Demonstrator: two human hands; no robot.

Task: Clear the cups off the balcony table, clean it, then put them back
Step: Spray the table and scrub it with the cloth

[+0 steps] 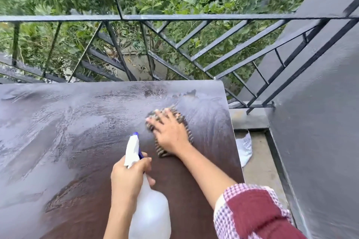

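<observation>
The dark brown table top (77, 122) fills the lower left of the view, streaked with wet smears. My right hand (171, 132) lies flat, fingers spread, pressing a striped cloth (174, 111) onto the table near its right edge. My left hand (128, 176) grips the neck of a translucent white spray bottle (149, 213), whose white nozzle with a blue tip (135, 135) points toward the cloth. No cups are in view.
A black metal railing (174, 17) runs just behind the table, with green foliage beyond it. A grey wall (320, 122) rises at the right. Between table and wall is a narrow concrete ledge (260, 161) with a white cloth (244, 147) lying on it.
</observation>
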